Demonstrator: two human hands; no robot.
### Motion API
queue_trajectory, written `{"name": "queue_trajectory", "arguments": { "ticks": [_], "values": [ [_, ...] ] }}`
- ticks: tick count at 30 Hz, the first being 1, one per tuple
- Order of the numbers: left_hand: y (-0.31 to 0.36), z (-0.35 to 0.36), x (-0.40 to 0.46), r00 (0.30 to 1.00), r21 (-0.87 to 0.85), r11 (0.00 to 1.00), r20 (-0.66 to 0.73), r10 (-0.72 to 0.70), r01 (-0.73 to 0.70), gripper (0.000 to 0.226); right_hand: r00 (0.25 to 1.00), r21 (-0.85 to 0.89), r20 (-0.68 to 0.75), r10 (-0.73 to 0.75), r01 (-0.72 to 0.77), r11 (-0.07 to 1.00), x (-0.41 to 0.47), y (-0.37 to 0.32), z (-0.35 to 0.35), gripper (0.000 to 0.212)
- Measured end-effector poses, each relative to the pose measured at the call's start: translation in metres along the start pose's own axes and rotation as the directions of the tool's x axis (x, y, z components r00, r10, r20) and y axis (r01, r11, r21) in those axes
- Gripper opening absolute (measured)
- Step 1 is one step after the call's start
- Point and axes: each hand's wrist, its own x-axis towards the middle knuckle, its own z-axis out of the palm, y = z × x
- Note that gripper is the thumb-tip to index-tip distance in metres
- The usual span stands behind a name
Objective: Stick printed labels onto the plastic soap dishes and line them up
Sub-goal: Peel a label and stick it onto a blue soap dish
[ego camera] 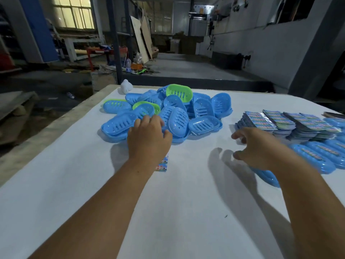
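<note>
left hand [149, 135]: reaching into the near edge of the soap dish pile [168, 113], fingers loosely spread with the tips landing on a blue dish; can't really tell if they've got a grip on anything or are just touching it

right hand [255, 146]: hovering above the table, fingers relaxed and a bit curled, thumb apart from the rest, nothing in it. pretty motion-blurred tbh

label stacks [287, 124]: just past the right fingertips, a few piles of colourful printed labels fanned out side by side

loose label [162, 164]: one printed strip lying flat on the cloth, half hidden under the left wrist, behind the left fingers

labelled dishes [317, 156]: blue ones with labels on, lined up in a row right of the right hand; the forearm covers the near end of the row

pile: mostly blue, a couple of green ones mixed in, all jumbled on top of each other, straight ahead of the left fingers

table [186, 202]: covered in white cloth

white thing [126, 86]: small lumpy white object at the far edge, well beyond the pile, no idea what it is
</note>
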Motion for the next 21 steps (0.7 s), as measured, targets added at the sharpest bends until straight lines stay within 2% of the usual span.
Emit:
{"name": "queue_trajectory", "arguments": {
  "ticks": [4, 8, 12, 17, 19, 21],
  "values": [
    [-0.024, -0.004, 0.008, 0.995, 0.255, 0.962, 0.005, -0.103, 0.098, 0.046, 0.993, 0.063, -0.028, -0.111, 0.113, 0.992, -0.005, -0.018, 0.011, 0.039],
    [-0.035, -0.003, 0.011, 0.977, 0.323, 0.935, 0.103, -0.186, 0.144, 0.055, 0.982, 0.094, -0.049, -0.182, 0.186, 0.978, -0.007, -0.029, 0.020, 0.035],
    [-0.035, -0.004, 0.013, 0.972, 0.264, 0.949, 0.110, -0.208, 0.173, 0.054, 0.975, 0.119, -0.082, -0.205, 0.214, 0.970, -0.007, -0.033, 0.024, 0.032],
    [-0.033, -0.013, 0.015, 0.984, 0.184, 0.968, -0.080, -0.158, 0.171, 0.046, 0.965, 0.157, -0.141, -0.223, 0.244, 0.957, -0.005, -0.034, 0.027, 0.026],
    [-0.028, -0.016, 0.015, 0.985, 0.062, 0.992, -0.138, -0.103, 0.113, 0.045, 0.958, 0.213, -0.178, -0.223, 0.259, 0.942, -0.005, -0.035, 0.028, 0.022],
    [-0.019, -0.017, 0.012, 0.994, -0.167, 0.986, -0.111, -0.024, 0.006, 0.043, 0.948, 0.274, -0.235, -0.215, 0.277, 0.921, -0.004, -0.036, 0.029, 0.020]
  ]
}}
